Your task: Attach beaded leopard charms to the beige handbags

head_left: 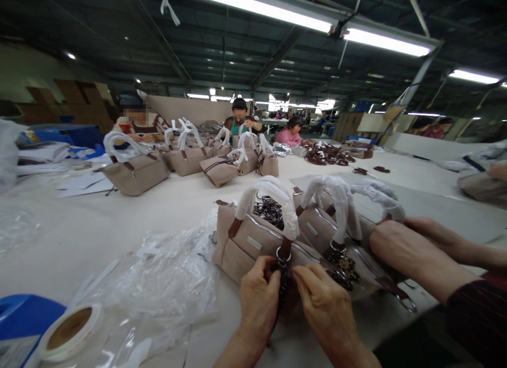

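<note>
A beige handbag [233, 246] with brown leather tabs and white-wrapped handles [273, 191] stands in front of me. From a metal ring [282, 255] at its near handle tab hangs a dark braided cord [283, 286]. My left hand [259, 296] is closed, thumb and fingers pinching the cord just below the ring. Close on the cord's other side, my right hand [327, 307] is closed in a pinch; what lies between its fingertips is hidden. A pile of dark chains or cords [270, 212] shows behind the handle.
More beige bags [317, 225] stand at right, where another person's forearms [420, 252] reach in. Clear plastic wrap [158, 283], a tape roll [71, 331] and a blue object [24, 320] lie at left. Further bags [137, 172] stand across the table, with co-workers behind.
</note>
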Tool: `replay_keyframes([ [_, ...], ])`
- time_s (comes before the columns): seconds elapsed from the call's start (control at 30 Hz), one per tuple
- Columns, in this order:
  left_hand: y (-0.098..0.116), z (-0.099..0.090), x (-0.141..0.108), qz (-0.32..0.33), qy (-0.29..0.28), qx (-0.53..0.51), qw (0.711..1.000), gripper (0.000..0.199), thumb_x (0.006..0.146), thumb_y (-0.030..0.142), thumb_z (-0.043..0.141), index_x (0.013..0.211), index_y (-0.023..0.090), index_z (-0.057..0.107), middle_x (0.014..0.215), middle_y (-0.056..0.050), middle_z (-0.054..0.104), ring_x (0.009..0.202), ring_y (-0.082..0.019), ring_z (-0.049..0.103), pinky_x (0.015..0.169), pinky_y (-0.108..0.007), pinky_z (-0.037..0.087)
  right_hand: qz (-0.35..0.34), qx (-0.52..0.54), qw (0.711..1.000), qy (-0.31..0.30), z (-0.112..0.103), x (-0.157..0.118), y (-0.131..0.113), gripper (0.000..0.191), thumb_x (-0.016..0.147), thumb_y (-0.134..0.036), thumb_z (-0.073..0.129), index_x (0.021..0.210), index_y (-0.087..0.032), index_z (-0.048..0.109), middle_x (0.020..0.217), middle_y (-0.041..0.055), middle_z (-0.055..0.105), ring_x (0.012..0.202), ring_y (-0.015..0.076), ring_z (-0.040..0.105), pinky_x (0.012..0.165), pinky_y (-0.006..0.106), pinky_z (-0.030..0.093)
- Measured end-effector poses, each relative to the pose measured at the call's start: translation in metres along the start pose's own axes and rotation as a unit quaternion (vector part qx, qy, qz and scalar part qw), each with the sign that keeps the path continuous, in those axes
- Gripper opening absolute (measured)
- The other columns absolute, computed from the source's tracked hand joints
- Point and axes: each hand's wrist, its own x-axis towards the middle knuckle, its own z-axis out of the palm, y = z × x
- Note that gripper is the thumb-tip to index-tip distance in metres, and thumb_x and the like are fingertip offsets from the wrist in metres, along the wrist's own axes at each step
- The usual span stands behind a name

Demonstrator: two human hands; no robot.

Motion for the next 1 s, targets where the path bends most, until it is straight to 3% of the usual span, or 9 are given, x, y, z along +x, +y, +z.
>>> replay_keyframes([
  [0.2,0.004,0.001,0.011,-0.126,-0.036,-0.188,0.973,0.009,0.064,0.020,0.054,0.072,0.017,0.056,0.047,0.006,0.050,0.038,-0.010,0.045,0.038,-0.022,0.036,-0.003,-0.029,1.000,0.007,0.004,0.002,-0.003,0.040,0.094,-0.025,0.029,0.074,-0.021,0.064,0.063,0.0007,0.060,0.052,0.0124,0.058,0.051,0.024,0.038],
  [0.33,0.011,-0.004,0.019,-0.160,-0.049,-0.221,0.961,0.009,0.061,0.023,0.055,0.061,0.016,0.051,0.041,0.005,0.048,0.031,-0.006,0.039,0.033,-0.018,0.030,-0.002,-0.030,0.999,0.011,0.004,0.001,-0.006,0.042,0.094,-0.026,0.028,0.075,-0.021,0.064,0.063,0.0005,0.060,0.051,0.0125,0.059,0.050,0.024,0.039],
  [0.53,0.012,-0.016,0.020,-0.140,-0.044,-0.222,0.964,0.013,0.057,0.026,0.058,0.057,0.015,0.051,0.038,0.006,0.049,0.027,-0.003,0.033,0.030,-0.016,0.020,-0.002,-0.002,1.000,-0.012,0.002,-0.005,-0.008,0.039,0.094,-0.028,0.027,0.083,-0.020,0.064,0.067,0.0012,0.064,0.051,0.0122,0.061,0.049,0.022,0.041],
  [0.63,0.009,-0.028,0.022,-0.111,-0.022,-0.209,0.971,0.013,0.057,0.027,0.059,0.057,0.016,0.052,0.039,0.007,0.048,0.028,-0.004,0.034,0.031,-0.016,0.021,-0.011,-0.020,0.999,-0.042,-0.008,-0.013,-0.002,0.033,0.094,-0.027,0.029,0.091,-0.021,0.061,0.073,0.0007,0.066,0.048,0.0115,0.061,0.044,0.022,0.040],
  [0.77,0.008,-0.045,0.021,-0.063,0.002,-0.193,0.979,0.012,0.059,0.025,0.061,0.057,0.016,0.053,0.043,0.008,0.049,0.035,-0.005,0.042,0.038,-0.016,0.031,-0.030,-0.076,0.993,-0.084,-0.027,-0.024,0.012,0.030,0.093,-0.025,0.031,0.082,-0.024,0.059,0.075,0.0000,0.066,0.049,0.0123,0.062,0.039,0.022,0.040],
  [0.87,0.009,-0.049,0.018,-0.035,0.009,-0.182,0.983,0.010,0.064,0.025,0.058,0.061,0.016,0.054,0.041,0.007,0.052,0.040,-0.006,0.047,0.047,-0.017,0.035,-0.026,-0.078,0.995,-0.062,-0.033,-0.025,0.014,0.027,0.092,-0.027,0.032,0.083,-0.022,0.058,0.074,0.0023,0.065,0.053,0.0136,0.064,0.040,0.022,0.042],
  [1.0,0.008,-0.045,0.016,-0.060,0.004,-0.221,0.973,0.011,0.065,0.026,0.057,0.061,0.017,0.051,0.039,0.004,0.055,0.037,-0.007,0.046,0.047,-0.019,0.034,-0.013,-0.042,0.999,-0.011,-0.021,-0.023,0.003,0.022,0.091,-0.027,0.036,0.096,-0.018,0.056,0.083,0.0045,0.065,0.061,0.0134,0.065,0.053,0.022,0.049],
])
